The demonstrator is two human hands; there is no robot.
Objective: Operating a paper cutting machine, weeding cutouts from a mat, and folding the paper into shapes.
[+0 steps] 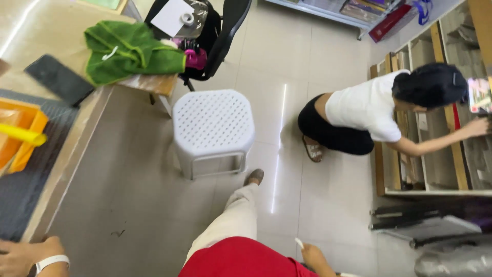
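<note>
The left hand point(20, 252), with a white wristband point(51, 262), lies at the bottom left, touching the edge of the wooden counter point(77, 149); its fingers look loosely spread and hold nothing. The right hand point(311, 255) hangs low beside the red shirt point(241, 259) and pinches a small white object point(299, 242), too small to identify. Ahead on the tiled floor point(287, 77) stands 1 white plastic stool point(212, 131). On the counter lie a green towel point(128, 51), a dark phone point(59, 79) and an orange tray point(20, 133). Another person point(374, 113) crouches at a wooden shelf point(435, 128).
</note>
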